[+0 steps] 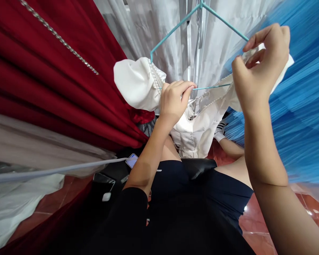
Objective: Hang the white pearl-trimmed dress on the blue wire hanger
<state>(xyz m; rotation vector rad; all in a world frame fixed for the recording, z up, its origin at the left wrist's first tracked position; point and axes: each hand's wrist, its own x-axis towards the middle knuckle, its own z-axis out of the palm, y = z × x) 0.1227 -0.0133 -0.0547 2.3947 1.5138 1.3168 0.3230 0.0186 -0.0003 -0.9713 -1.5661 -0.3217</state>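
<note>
red fabric [48, 71] and blue tulle [305, 117] are flanking white dress [210, 127], hanging on blue hanger [175, 29] between its lower corners, probably handling light, soft. right hand [264, 63] is sitting by right corner, thumb and index standing apart; view is not showing whether bent fingers are pinching sleeve [284, 71]. left hand [174, 99] is curling snugly around hanger's bottom edge. pearl trim [155, 78] is looking fragile; plain cloth is offering safer hold.
</note>
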